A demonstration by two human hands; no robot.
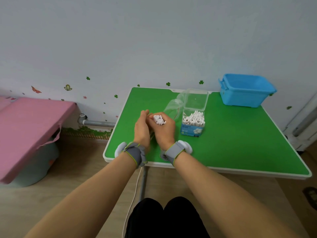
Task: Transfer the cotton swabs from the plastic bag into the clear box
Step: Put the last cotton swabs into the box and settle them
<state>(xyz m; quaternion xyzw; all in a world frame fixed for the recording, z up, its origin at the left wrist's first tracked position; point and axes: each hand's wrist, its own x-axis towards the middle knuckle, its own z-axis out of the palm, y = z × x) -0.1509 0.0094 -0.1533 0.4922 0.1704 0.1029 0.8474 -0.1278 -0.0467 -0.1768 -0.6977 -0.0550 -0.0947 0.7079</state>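
My right hand (165, 130) is closed around an upright bundle of cotton swabs (159, 119), their white tips showing above my fist. My left hand (142, 128) stands edge-up against that bundle, fingers pressed to its left side. To the right stands the clear box (193, 125), its lid hinged open at the back and many swabs standing inside. The clear plastic bag (173, 105) lies flat behind my hands, left of the box.
A blue plastic bin (245, 91) sits on the green table's (240, 143) back right corner. A pink-covered surface (32, 127) stands left of the table, with a grey pipe along the wall. Both wrists wear grey bands.
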